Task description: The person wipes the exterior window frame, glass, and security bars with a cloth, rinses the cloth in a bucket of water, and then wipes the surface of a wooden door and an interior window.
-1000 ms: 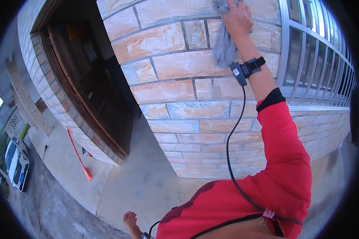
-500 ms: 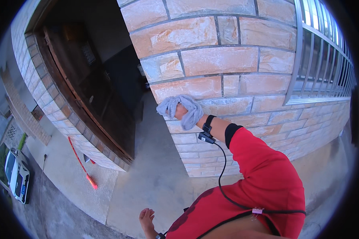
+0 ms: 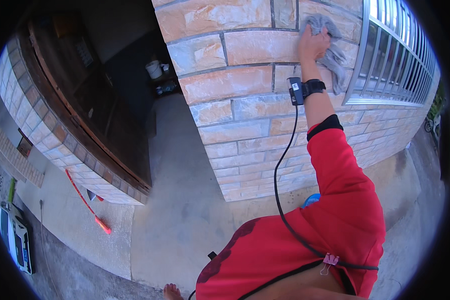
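A grey cloth (image 3: 333,59) is bunched in my right hand (image 3: 315,46), which presses it against the stone-block wall (image 3: 252,47), left of the barred window. Part of the cloth hangs down beside my wrist. On that wrist sits a black strap with a small box (image 3: 295,91), and a black cable (image 3: 276,170) runs from it down over my red sleeve. My left hand (image 3: 172,291) is low at the bottom edge, mostly cut off; its visible fingers are loosely bent and nothing shows in them.
The silver window bars (image 3: 385,67) stand right of the cloth. To the left are an open doorway with a dark wooden door (image 3: 92,100), and a red broom (image 3: 102,225) on the concrete. A blue object (image 3: 311,200) is partly hidden behind my sleeve. A white car (image 3: 16,235) stands far left.
My right hand has carried the cloth up and to the right across the wall, toward the window. My left hand has dropped lower. The view has shifted, and the blue object now shows.
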Action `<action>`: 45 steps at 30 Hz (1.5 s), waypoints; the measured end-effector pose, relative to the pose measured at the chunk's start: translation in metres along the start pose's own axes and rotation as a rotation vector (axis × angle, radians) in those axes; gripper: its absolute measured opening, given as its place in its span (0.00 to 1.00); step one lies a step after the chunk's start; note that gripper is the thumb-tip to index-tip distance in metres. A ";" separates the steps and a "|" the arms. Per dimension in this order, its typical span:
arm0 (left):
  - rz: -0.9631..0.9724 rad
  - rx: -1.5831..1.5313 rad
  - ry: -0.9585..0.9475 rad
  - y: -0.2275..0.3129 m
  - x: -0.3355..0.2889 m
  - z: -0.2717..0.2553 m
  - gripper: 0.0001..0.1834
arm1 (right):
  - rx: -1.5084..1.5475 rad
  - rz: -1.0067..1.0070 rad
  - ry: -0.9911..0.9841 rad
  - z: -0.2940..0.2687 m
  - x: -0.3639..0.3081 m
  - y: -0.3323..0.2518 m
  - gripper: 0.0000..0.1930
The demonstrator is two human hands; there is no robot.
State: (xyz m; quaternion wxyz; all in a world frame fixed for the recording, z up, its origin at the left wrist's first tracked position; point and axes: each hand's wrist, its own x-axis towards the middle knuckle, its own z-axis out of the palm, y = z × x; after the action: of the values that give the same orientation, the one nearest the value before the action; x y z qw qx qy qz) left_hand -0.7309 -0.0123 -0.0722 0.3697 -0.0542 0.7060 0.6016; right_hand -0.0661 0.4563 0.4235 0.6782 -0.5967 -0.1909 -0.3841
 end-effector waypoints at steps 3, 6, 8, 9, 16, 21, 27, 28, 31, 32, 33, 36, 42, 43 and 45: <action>0.131 0.033 -0.094 0.055 -0.008 0.058 0.08 | 0.082 -0.315 -0.229 -0.015 -0.089 -0.080 0.24; 0.282 0.119 -0.281 0.116 -0.040 0.137 0.06 | 0.257 -0.658 -0.375 -0.018 -0.176 -0.152 0.22; 0.362 0.160 -0.388 0.130 -0.049 0.171 0.07 | 0.347 -0.716 -0.531 -0.030 -0.218 -0.191 0.21; 0.380 0.178 -0.438 0.135 -0.058 0.186 0.07 | 0.487 -0.734 -0.499 -0.026 -0.238 -0.203 0.21; 0.139 0.155 -0.246 0.107 -0.029 0.146 0.08 | 1.186 0.349 -1.594 -0.033 -0.355 -0.223 0.20; 0.091 0.025 -0.036 0.121 -0.021 0.105 0.09 | 1.853 1.852 -1.935 -0.041 -0.376 -0.244 0.22; 0.072 0.049 -0.177 0.161 -0.005 0.183 0.07 | 2.090 1.987 -1.974 -0.021 -0.425 -0.248 0.22; 0.087 0.083 -0.230 0.166 -0.001 0.196 0.09 | 1.992 2.025 -1.956 -0.021 -0.427 -0.251 0.23; 0.193 0.203 -0.379 0.188 -0.001 0.240 0.12 | 1.888 2.063 -1.973 -0.022 -0.438 -0.245 0.24; 0.236 0.222 -0.447 0.197 -0.001 0.256 0.12 | 1.910 2.044 -1.987 -0.022 -0.442 -0.242 0.24; 0.277 0.261 -0.515 0.205 0.002 0.274 0.15 | 1.751 2.117 -2.007 -0.024 -0.448 -0.240 0.26; 0.602 0.315 -0.770 0.222 0.009 0.330 0.24 | 1.458 2.205 -2.345 -0.042 -0.469 -0.226 0.27; 0.507 0.211 -0.931 0.254 0.020 0.412 0.19 | 1.023 1.325 -2.517 -0.054 -0.507 -0.211 0.27; 0.516 0.226 -0.940 0.262 0.027 0.414 0.19 | 1.041 1.333 -2.497 -0.040 -0.512 -0.204 0.27; 0.386 0.036 -0.878 0.281 0.043 0.415 0.19 | 0.946 1.220 -2.342 -0.010 -0.518 -0.186 0.26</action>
State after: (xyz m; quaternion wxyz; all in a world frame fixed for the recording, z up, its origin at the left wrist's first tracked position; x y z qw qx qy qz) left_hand -0.7185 0.4490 0.1291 0.5155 0.3435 0.4906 0.6128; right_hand -0.5350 0.5997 0.1725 0.3195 -0.2725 -0.4620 0.7811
